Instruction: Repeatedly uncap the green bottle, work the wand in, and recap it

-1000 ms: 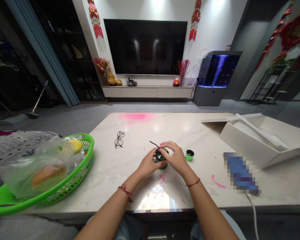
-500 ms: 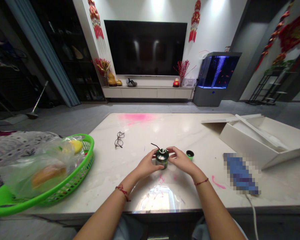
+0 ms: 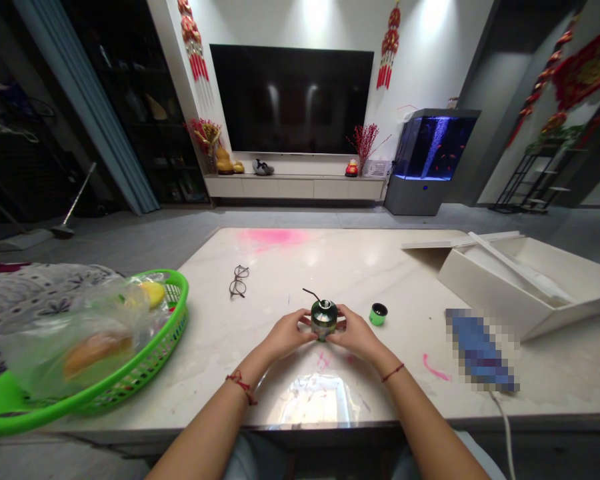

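Between left hand (image 3: 286, 335) and right hand (image 3: 360, 335) sits a bottle (image 3: 324, 316) — clasped (from 2 sides).

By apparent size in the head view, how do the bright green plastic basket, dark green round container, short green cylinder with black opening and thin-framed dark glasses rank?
1. Green basket, clearly largest
2. Dark container
3. Green cylinder and dark glasses: too alike to rank

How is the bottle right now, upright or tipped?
Upright: the bottle has its mouth facing up, between the left hand and the right hand.
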A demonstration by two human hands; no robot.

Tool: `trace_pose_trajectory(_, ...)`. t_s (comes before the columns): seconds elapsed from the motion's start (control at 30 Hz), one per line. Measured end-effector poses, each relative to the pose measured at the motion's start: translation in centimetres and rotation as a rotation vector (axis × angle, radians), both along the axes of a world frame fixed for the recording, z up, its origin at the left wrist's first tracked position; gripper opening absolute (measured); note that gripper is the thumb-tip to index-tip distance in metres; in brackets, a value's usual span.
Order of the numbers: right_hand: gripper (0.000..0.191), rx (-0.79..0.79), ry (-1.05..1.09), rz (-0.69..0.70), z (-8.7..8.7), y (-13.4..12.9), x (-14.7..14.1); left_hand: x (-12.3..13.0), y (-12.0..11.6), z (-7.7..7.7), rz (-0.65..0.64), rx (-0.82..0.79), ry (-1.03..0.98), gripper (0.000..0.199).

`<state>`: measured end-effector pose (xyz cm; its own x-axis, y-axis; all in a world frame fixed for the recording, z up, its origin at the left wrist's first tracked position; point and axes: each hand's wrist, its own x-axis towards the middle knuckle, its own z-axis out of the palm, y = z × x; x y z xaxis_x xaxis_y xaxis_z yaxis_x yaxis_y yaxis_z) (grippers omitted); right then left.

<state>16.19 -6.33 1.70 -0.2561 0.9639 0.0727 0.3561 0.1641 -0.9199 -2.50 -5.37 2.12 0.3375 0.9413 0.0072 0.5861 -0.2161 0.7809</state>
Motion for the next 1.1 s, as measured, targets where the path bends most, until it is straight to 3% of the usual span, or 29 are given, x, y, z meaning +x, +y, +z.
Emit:
trace_pose_trajectory(0.27,0.048,0.092,-0.106,-0.108,-0.04,-0.78,-0.49,0.34,-0.33,0.33,0.016,0.063,0.060,0.047)
trace_pose_trajectory(1.1,0.048,0.135,-0.073,-0.108,-0.70,-0.53,-0.69,0.37,-0.35,0.23,0.010,0.107,0.072,0.044)
